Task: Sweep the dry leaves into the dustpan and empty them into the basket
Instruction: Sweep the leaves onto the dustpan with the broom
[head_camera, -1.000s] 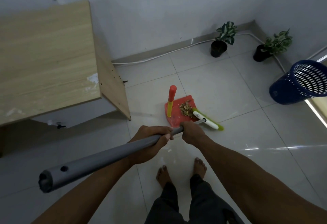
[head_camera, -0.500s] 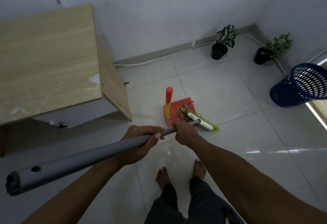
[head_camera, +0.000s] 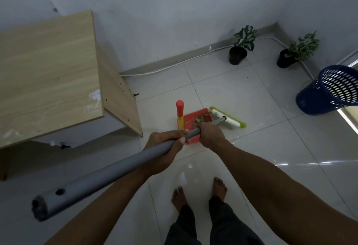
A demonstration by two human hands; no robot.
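Since a second ago, the broom head (head_camera: 227, 118) has shifted right, off the leaves (head_camera: 199, 119) lying in the red dustpan (head_camera: 190, 123) on the floor. Both hands, left (head_camera: 164, 149) and right (head_camera: 210, 135), are wrapped around the grey handle (head_camera: 108, 175). The basket (head_camera: 327, 90) stands well apart at right.

Your forearms are bare all the way up to where they leave the bottom of the view; no sleeve, cuff, watch or band shows on either one. Your left hand (head_camera: 164, 148) and right hand (head_camera: 210, 134) are bare too, with no gloves or rings to be seen. Below them, you wear dark trousers (head_camera: 211, 223), loose and a little creased, the two legs ending at the ankles. Your feet (head_camera: 219, 187) are bare, no shoes or socks, toes showing on both.
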